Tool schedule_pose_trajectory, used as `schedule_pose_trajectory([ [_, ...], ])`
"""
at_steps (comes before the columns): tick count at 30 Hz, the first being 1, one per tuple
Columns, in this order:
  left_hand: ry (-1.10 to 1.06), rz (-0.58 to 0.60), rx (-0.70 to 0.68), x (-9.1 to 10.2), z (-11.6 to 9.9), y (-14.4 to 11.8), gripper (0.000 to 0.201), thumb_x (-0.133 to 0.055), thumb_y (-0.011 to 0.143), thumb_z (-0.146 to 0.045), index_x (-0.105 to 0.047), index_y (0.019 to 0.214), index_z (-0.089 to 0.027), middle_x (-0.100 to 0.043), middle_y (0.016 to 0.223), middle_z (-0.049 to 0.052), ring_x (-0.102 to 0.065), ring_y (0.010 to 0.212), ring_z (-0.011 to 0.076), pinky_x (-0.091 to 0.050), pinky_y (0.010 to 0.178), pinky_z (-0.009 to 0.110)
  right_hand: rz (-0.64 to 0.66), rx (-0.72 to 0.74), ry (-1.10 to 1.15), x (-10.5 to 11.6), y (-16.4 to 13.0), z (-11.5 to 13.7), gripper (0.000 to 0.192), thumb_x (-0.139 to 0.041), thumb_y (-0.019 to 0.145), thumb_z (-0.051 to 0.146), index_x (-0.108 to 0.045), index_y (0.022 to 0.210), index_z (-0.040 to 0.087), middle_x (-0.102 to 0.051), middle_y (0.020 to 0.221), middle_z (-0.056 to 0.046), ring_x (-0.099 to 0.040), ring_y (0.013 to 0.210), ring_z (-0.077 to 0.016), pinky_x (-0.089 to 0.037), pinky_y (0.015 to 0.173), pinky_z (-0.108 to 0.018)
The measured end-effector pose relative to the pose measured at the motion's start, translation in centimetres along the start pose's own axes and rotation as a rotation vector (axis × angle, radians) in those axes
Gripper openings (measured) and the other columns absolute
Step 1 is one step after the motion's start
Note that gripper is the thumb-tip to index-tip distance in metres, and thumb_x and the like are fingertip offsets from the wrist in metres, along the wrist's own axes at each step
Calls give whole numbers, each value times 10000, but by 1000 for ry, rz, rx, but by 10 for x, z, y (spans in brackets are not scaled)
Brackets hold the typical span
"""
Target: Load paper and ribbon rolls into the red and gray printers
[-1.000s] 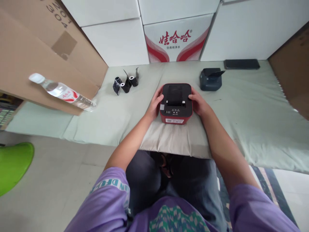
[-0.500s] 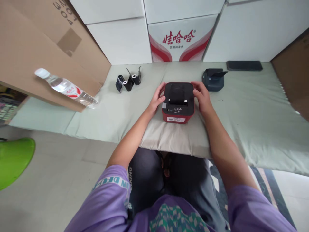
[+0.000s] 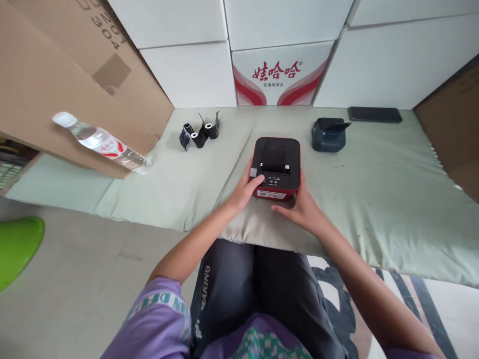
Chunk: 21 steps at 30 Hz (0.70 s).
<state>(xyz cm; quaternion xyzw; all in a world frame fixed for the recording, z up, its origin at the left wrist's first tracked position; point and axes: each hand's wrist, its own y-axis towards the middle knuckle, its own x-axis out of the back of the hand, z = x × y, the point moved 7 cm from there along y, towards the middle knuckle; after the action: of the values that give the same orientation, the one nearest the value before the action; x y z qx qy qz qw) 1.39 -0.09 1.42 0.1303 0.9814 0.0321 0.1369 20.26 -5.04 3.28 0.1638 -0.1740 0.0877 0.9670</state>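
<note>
A small printer (image 3: 277, 154) with a black top and red sides sits on the cloth-covered surface in front of me. Its top has a slot with dark material in it, and a white label is on the front side. My left hand (image 3: 245, 188) grips the left side, its thumb on the top near the front left corner. Around the front right corner is my right hand (image 3: 302, 204), fingers along the right side and thumb stretched out by the front; most of those fingers are hidden. Several black rolls (image 3: 198, 138) with loose strips lie at the back left.
A dark compact device (image 3: 328, 138) with a black strip sticking out stands to the right, near a black phone-like slab (image 3: 374, 114). A water bottle (image 3: 107, 144) leans at the left by a cardboard box (image 3: 86, 99). White cartons (image 3: 275, 92) line the back.
Both hands have slid towards me along the printer. My left thumb has come onto its top, and my right thumb has moved from the top edge to the front.
</note>
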Motion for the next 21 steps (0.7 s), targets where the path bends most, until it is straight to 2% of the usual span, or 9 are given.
schedule_pose_trajectory([
  [2, 14, -29, -33, -4, -6, 9, 676, -816, 901, -492, -660, 1535, -320, -604, 1697, 7, -359, 1726, 327, -233, 1454, 437, -103, 29, -22, 2, 6, -3, 1204, -919, 779, 663, -276, 1749, 357, -486, 1744, -161, -508, 1610, -459, -421, 1357, -713],
  [4, 3, -50, -82, -6, -17, 35, 661, -799, 898, -427, -656, 1533, -309, -641, 1653, 11, -429, 1688, 336, -289, 1431, 433, -188, 37, -33, 12, 32, -4, 1089, -891, 808, 664, -375, 1701, 314, -530, 1704, -181, -510, 1607, -465, -426, 1356, -689],
  [6, -33, -52, -131, -7, -30, 72, 618, -767, 909, -360, -660, 1513, -286, -700, 1568, 21, -495, 1643, 347, -343, 1399, 448, -227, 43, -22, 25, 70, -5, 1134, -931, 751, 665, -404, 1679, 284, -559, 1678, -189, -489, 1617, -486, -428, 1350, -683],
  [10, -66, -116, -153, 3, -41, 152, 469, -639, 954, -221, -697, 1419, -217, -802, 1352, 30, -653, 1485, 297, -484, 1280, 402, -250, 77, 30, 37, 150, -21, 1198, -957, 676, 677, -415, 1658, 258, -603, 1643, -182, -471, 1630, -466, -412, 1364, -644],
  [12, -51, -169, -126, 11, -35, 180, 405, -613, 954, -190, -722, 1344, -192, -826, 1247, 35, -729, 1359, 271, -540, 1190, 362, -272, 74, 57, 36, 176, -37, 1209, -943, 656, 705, -412, 1650, 268, -620, 1631, -171, -517, 1598, -439, -406, 1369, -631],
  [14, -72, -205, -106, 18, -24, 198, 375, -613, 932, -173, -737, 1287, -181, -833, 1173, 38, -772, 1246, 252, -568, 1115, 342, -285, 64, 70, 33, 191, -55, 1211, -919, 653, 731, -404, 1648, 271, -634, 1619, -171, -556, 1566, -419, -413, 1362, -625],
  [17, -144, -197, -95, 21, -2, 209, 388, -617, 893, -171, -748, 1258, -186, -836, 1130, 33, -794, 1154, 232, -581, 1058, 330, -274, 35, 53, 29, 198, -80, 1248, -905, 631, 754, -399, 1645, 231, -640, 1601, -208, -589, 1534, -415, -427, 1350, -617],
  [21, -166, -199, -66, 23, 20, 215, 423, -633, 900, -206, -737, 1311, -208, -840, 1175, 24, -783, 1217, 228, -581, 1061, 326, -286, -13, 61, 26, 195, -99, 1250, -878, 635, 800, -393, 1637, 232, -624, 1610, -207, -588, 1534, -401, -422, 1363, -601],
])
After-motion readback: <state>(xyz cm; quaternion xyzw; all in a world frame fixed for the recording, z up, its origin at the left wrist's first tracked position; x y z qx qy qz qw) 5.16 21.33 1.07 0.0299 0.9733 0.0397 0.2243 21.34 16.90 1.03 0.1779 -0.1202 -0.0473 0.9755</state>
